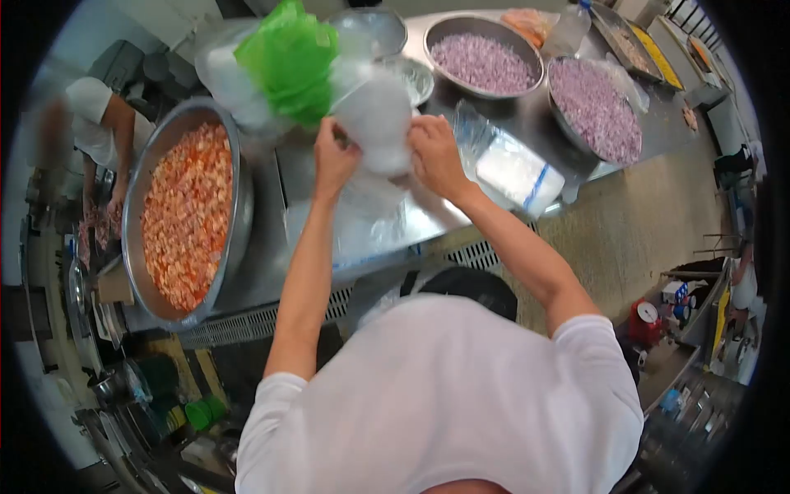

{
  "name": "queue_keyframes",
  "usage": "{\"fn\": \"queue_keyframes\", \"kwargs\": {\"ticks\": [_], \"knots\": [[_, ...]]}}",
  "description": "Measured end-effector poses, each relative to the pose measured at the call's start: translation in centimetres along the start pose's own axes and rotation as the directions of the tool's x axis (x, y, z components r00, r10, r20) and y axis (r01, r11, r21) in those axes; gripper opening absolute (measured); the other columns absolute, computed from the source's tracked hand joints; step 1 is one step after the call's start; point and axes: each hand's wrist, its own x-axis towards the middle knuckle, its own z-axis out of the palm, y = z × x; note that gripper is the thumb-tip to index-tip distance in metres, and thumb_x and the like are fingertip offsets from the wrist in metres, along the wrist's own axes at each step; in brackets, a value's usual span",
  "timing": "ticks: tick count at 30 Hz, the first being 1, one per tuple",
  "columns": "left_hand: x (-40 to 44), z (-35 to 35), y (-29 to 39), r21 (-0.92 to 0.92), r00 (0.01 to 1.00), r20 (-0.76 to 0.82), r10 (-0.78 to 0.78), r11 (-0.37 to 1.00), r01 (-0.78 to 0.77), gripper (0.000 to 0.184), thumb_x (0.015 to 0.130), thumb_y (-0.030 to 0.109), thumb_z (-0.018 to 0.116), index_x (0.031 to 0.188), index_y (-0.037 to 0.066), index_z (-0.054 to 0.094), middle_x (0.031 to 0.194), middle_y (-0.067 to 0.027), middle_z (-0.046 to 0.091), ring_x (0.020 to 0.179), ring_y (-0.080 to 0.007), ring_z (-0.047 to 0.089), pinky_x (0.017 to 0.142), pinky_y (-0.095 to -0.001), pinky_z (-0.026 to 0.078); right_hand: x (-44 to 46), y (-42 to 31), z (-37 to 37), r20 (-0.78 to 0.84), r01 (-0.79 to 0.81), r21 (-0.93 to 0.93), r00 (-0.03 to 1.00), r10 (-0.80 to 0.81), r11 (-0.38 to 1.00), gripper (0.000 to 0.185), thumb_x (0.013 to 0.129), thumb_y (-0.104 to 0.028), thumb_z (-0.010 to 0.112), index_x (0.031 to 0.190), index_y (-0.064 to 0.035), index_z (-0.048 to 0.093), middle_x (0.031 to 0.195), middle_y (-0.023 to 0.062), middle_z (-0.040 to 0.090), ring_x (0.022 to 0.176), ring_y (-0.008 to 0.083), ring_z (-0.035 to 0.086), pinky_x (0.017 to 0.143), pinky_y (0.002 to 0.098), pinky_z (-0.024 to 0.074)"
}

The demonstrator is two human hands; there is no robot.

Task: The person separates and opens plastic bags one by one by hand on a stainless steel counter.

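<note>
Between my two hands is a whitish translucent plastic bag (375, 119), held up over the steel table (428, 218). My left hand (336, 158) pinches its left edge, fingers closed. On the opposite edge, my right hand (436, 158) grips the bag with bent fingers. A bunched green plastic bag (290, 64) lies just beyond my left hand, on top of more clear bags (226, 78). To the right of my right hand rests a flat pack of clear bags (520, 171) with a blue stripe. Clear plastic sheeting (362, 222) lies below my hands.
A large metal basin (241, 181) of reddish diced meat stands at left. Metal bowls of chopped purple onion, one round (426, 41) and another (568, 136), sit at the back right. Another person (123, 123) works at far left. Trays (629, 45) lie at far right.
</note>
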Motion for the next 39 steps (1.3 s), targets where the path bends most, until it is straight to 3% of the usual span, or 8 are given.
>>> {"fn": "queue_keyframes", "kwargs": {"ticks": [3, 8, 12, 16, 22, 32, 36, 39], "knots": [[-2.1, -0.5, -2.0, 0.408, 0.977, 0.190, -0.101, 0.913, 0.015, 0.035, 0.073, 0.002, 0.071, 0.105, 0.004, 0.058, 0.085, -0.0025, 0.062, 0.079, -0.0125, 0.059, 0.071, -0.0272, 0.049, -0.8, 2.3, 0.9, 0.019, -0.089, 0.163, 0.996, 0.087, 0.983, 0.021, 0.072, 0.008, 0.054, 0.090, -0.0019, 0.054, 0.110, 0.0166, 0.061, 0.107, 0.0368, 0.054, 0.094, 0.0417, 0.0433], [-6.0, -3.8, -1.4, -0.324, 0.909, 0.019, -0.417, 0.857, 0.400, 0.021, 0.086, 0.004, 0.061, 0.107, 0.004, 0.058, 0.084, -0.0024, 0.062, 0.067, -0.0060, 0.051, 0.058, -0.0212, 0.040, -1.2, -2.1, -1.6, -0.225, -0.291, 0.286, 0.906, 0.359, 0.913, 0.018, 0.079, 0.004, 0.054, 0.096, -0.0007, 0.060, 0.104, 0.0156, 0.062, 0.097, 0.0329, 0.059, 0.084, 0.0370, 0.0472], [-5.8, -5.3, 1.4, -0.446, 0.892, 0.006, -0.451, 0.797, 0.406, 0.017, 0.089, 0.005, 0.059, 0.106, 0.003, 0.058, 0.083, -0.0024, 0.061, 0.063, -0.0015, 0.044, 0.053, -0.0182, 0.033, -6.8, -4.7, 1.5, 0.621, -0.832, 0.456, 0.552, 0.556, 0.317, 0.039, 0.094, -0.028, 0.064, 0.120, -0.0011, 0.059, 0.112, 0.0102, 0.063, 0.103, 0.0200, 0.059, 0.090, 0.0320, 0.0467], [-5.4, -5.4, 2.3, -0.287, 0.926, -0.010, -0.378, 0.888, 0.360, 0.015, 0.091, 0.004, 0.057, 0.106, 0.002, 0.057, 0.082, -0.0029, 0.061, 0.064, -0.0026, 0.046, 0.054, -0.0187, 0.034, -5.2, -8.9, 0.9, 0.685, -0.634, 0.457, 0.698, 0.208, 0.624, 0.052, 0.094, -0.035, 0.063, 0.128, 0.0026, 0.054, 0.123, 0.0152, 0.061, 0.107, 0.0242, 0.060, 0.093, 0.0366, 0.0475], [-4.5, -5.0, 1.7, -0.310, 0.931, -0.108, -0.348, 0.902, 0.301, 0.012, 0.095, 0.006, 0.056, 0.106, 0.002, 0.058, 0.079, -0.0019, 0.059, 0.063, -0.0053, 0.047, 0.054, -0.0199, 0.035, -4.4, -7.7, 1.4, 0.705, -0.794, 0.599, 0.583, 0.405, 0.100, 0.048, 0.091, -0.035, 0.066, 0.122, 0.0011, 0.060, 0.114, 0.0111, 0.066, 0.106, 0.0223, 0.061, 0.088, 0.0339, 0.0485], [-3.3, -6.4, -2.3, -0.737, 0.726, -0.081, -0.683, 0.532, 0.418, 0.018, 0.096, 0.004, 0.055, 0.113, 0.001, 0.056, 0.084, -0.0049, 0.060, 0.071, -0.0111, 0.056, 0.061, -0.0234, 0.049, -6.6, -9.1, -1.6, 0.785, -0.696, 0.520, 0.618, 0.045, 0.496, 0.080, 0.082, -0.031, 0.077, 0.146, -0.0042, 0.037, 0.146, 0.0156, 0.043, 0.133, 0.0303, 0.045, 0.109, 0.0414, 0.0375], [-4.1, -6.0, -4.9, -0.840, 0.632, -0.069, -0.772, 0.387, 0.381, 0.019, 0.095, 0.002, 0.052, 0.114, -0.001, 0.056, 0.086, -0.0051, 0.058, 0.074, -0.0117, 0.055, 0.070, -0.0268, 0.052, -8.4, -10.1, 1.1, 0.593, -0.541, 0.525, 0.786, 0.175, 0.657, 0.045, 0.084, -0.025, 0.074, 0.117, 0.0024, 0.058, 0.110, 0.0163, 0.064, 0.101, 0.0243, 0.061, 0.088, 0.0353, 0.0478], [-4.8, -5.0, -4.7, -0.825, 0.622, -0.096, -0.777, 0.411, 0.386, 0.020, 0.096, 0.004, 0.051, 0.116, 0.001, 0.055, 0.087, -0.0046, 0.057, 0.075, -0.0107, 0.055, 0.067, -0.0250, 0.049, -8.9, -9.6, 3.1, 0.625, -0.757, 0.533, 0.653, 0.427, 0.378, 0.025, 0.086, -0.018, 0.072, 0.091, 0.0044, 0.061, 0.075, 0.0086, 0.062, 0.070, 0.0155, 0.056, 0.065, 0.0318, 0.0464]]}}
